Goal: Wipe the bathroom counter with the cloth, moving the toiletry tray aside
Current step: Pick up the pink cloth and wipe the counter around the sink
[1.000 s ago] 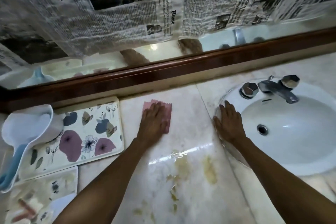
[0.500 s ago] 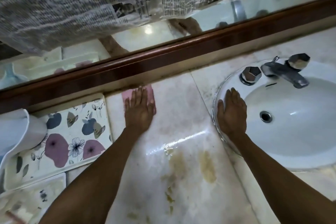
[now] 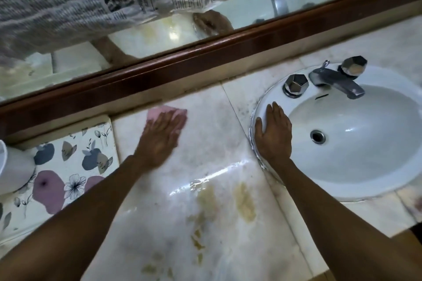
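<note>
A pink cloth (image 3: 157,113) lies flat on the marble counter (image 3: 205,148) close to the back wall, mostly covered by my left hand (image 3: 159,139), which presses on it with fingers spread and looks blurred. My right hand (image 3: 272,134) rests palm down on the left rim of the white sink (image 3: 356,143), holding nothing. The flower-patterned toiletry tray (image 3: 75,159) sits at the left of the counter, beside my left forearm, and a white cup-like object (image 3: 13,173) stands on its left end.
A chrome faucet (image 3: 335,80) with two faceted knobs stands at the back of the sink. A brown wooden mirror frame (image 3: 205,57) runs along the wall, with newspaper taped over the mirror. Yellowish stains (image 3: 245,203) and a wet streak mark the counter's middle.
My left hand slid the pink cloth to the left along the back of the counter, then back toward the right. My right hand stayed on the sink rim. The camera tilted and moved closer.
</note>
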